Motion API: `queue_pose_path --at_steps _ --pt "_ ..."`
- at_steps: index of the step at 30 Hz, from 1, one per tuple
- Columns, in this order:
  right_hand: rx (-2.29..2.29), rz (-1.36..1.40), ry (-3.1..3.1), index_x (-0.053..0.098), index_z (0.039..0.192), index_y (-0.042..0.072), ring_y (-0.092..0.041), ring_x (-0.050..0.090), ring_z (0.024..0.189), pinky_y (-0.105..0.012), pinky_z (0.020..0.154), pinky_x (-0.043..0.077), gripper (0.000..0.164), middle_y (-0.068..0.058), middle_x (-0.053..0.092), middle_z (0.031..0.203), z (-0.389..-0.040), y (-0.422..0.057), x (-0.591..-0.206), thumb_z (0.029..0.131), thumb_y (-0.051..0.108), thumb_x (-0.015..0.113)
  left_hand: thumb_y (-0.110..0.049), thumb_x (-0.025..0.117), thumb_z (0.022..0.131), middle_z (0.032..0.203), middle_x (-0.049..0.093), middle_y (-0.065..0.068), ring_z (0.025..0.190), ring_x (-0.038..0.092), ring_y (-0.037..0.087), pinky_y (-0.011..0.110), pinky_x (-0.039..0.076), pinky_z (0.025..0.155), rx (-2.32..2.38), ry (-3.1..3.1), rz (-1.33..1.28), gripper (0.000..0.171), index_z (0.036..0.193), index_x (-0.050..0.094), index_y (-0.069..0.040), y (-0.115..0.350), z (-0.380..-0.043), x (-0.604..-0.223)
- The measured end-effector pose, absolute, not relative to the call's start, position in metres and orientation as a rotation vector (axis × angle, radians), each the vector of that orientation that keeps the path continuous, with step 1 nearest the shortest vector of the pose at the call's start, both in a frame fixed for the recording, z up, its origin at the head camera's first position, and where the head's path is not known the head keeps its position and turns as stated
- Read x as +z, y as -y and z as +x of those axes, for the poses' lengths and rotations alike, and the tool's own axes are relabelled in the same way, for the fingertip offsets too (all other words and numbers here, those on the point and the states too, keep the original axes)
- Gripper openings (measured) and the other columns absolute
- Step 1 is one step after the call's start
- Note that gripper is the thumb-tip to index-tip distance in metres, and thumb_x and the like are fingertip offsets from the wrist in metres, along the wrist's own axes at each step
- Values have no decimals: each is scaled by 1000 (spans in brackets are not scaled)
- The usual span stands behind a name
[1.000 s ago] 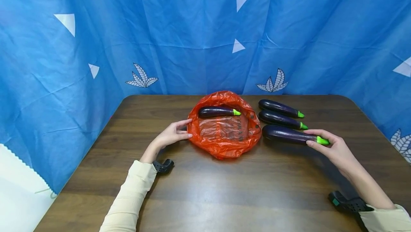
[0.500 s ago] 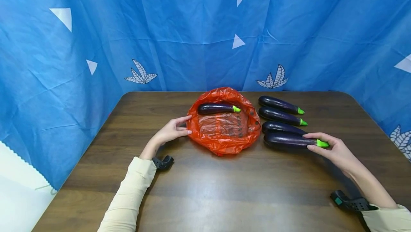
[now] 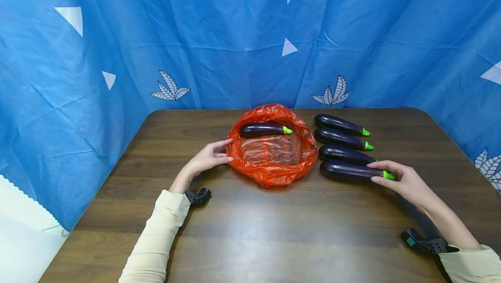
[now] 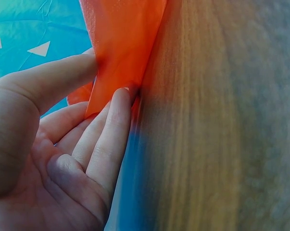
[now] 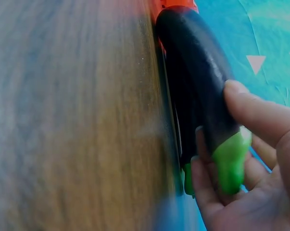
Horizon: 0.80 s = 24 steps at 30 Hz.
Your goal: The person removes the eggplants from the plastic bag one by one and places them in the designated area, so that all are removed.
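A red plastic bag point(image 3: 272, 177) lies spread with its mouth up on the table, one eggplant point(image 3: 260, 130) inside near the back. My left hand point(image 3: 204, 160) holds the bag's left rim; in the left wrist view thumb and fingers sit on either side of the red film point(image 4: 128, 43). To the right of the bag, my right hand point(image 3: 409, 183) pinches an eggplant point(image 3: 346, 170) at its green stem end, thumb on one side and fingertips on the other. This eggplant is the nearest of the row, its blunt end toward the bag.
Three more eggplants lie side by side behind the held one: a far one point(image 3: 336, 124), a middle one point(image 3: 338, 138) and a near one point(image 3: 344, 154). A blue patterned curtain point(image 3: 235, 35) hangs behind the wooden table point(image 3: 250, 235).
My right hand has brought its eggplant toward me, uncovering the one behind it. The left hand stays at the bag's rim. The head view has tilted slightly down.
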State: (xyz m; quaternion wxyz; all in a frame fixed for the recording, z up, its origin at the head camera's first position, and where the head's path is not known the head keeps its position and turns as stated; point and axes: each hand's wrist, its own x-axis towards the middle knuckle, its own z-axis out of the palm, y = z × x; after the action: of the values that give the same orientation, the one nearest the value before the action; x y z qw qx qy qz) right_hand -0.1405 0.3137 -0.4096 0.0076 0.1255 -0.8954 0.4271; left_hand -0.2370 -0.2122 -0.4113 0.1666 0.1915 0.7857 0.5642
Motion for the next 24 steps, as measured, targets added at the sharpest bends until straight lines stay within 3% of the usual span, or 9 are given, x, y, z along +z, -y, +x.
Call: queue_pose_path --at_steps 1,4,8,11,18,24 --pt "1312 393 2806 58 122 6 -2 47 92 -18 69 43 32 16 52 113 -141 -314 -410 92 18 62 -5 65 88 144 32 22 113 54 33 33 47 88 1606 -2236 543 65 144 32 0 212 -237 -411" --pt "1269 412 2816 58 122 4 7 42 101 -30 81 45 33 6 52 117 -142 -314 -412 92 18 62 -5 65 88 144 32 23 113 54 34 34 47 88 1606 -2237 547 65 144 32 1 212 -237 -410" --pt "1202 444 2812 59 120 4 13 36 105 -22 90 40 33 -9 53 118 -145 -314 -414 90 17 64 -3 64 88 144 32 23 113 53 34 33 47 88 1613 -2228 537 65 144 32 2 211 -236 -408" --pt "1163 456 2799 60 118 5 15 36 104 -2 79 32 32 -12 55 116 -147 -314 -416 89 16 66 -2 64 88 144 32 24 113 53 35 33 46 89 1618 -2223 526 65 144 31 2 211 -236 -408" --pt "1112 455 2788 61 118 4 13 39 101 -5 77 35 32 -15 57 115 -145 -312 -414 88 14 67 -3 64 88 144 32 24 113 53 34 33 47 88 1619 -2216 528 65 144 31 2 210 -236 -410" --pt "1110 459 2750 61 118 4 11 44 100 -9 76 39 32 -7 59 113 -146 -308 -399 88 11 67 -5 65 88 143 32 23 113 54 33 33 47 88 1617 -2217 536 66 144 31 1 212 -237 -411"
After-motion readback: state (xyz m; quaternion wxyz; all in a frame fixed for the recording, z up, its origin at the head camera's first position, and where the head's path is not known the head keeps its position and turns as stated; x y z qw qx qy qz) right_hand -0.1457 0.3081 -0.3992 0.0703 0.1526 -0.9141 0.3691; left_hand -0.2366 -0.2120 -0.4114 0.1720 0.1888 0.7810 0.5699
